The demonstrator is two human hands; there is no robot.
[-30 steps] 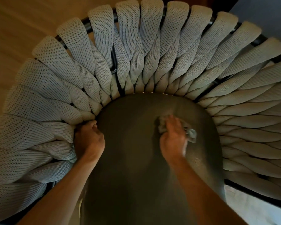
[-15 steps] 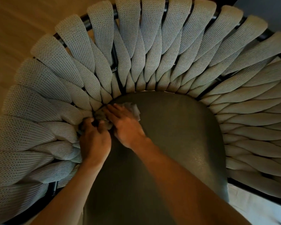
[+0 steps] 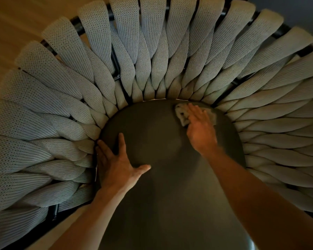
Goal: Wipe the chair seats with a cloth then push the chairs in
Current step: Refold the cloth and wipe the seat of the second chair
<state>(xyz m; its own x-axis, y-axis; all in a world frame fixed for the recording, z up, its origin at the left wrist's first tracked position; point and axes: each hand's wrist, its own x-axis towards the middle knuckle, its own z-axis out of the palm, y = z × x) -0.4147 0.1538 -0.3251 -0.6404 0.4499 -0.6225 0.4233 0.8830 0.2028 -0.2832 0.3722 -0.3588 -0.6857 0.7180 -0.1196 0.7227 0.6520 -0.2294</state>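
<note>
Grey cloth (image 3: 183, 114) is lying at the far right rim of the dark seat (image 3: 161, 177), flattened under the right hand (image 3: 200, 129)'s straight-fingered grip, while the left hand (image 3: 116, 165) is resting spread on the seat's left edge.

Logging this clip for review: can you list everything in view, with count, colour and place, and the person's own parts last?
chair seat: one, dark grey-brown, smooth, centre and bottom of the view.
woven straps: many, pale grey knit, fanned around the seat's left, top and right as the chair back.
chair frame: one, black tube, showing between straps along the outer rim.
cloth: one, pale grey, crumpled, on the seat's far right edge under the right hand.
floor: light wood tone, upper left.
left hand: one, fingers spread flat on the seat's left edge.
right hand: one, straight fingers pressing the cloth onto the seat.
</note>
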